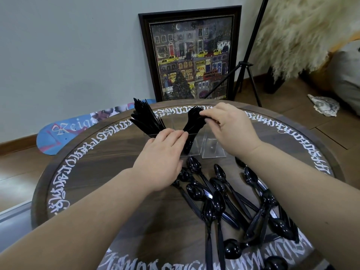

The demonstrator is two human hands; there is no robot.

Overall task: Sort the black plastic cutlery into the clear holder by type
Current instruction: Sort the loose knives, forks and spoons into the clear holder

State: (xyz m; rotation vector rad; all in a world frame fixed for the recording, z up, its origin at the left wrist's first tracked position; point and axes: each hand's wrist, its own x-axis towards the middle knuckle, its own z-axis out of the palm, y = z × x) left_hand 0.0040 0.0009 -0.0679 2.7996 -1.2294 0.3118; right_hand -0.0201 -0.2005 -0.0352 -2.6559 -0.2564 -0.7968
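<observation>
The clear holder, thin hard see-through plastic with square compartments, stands mid-table with knives fanned in its left compartment, forks in the middle one, and the right one bare. The right hand pinches the fork heads while the left hand lies flat with straight fingers on the holder's rim, steadying it. The glossy black spoons heaped loose on the dark wooden table look light, stiff and slippery, best taken by their slim handles.
</observation>
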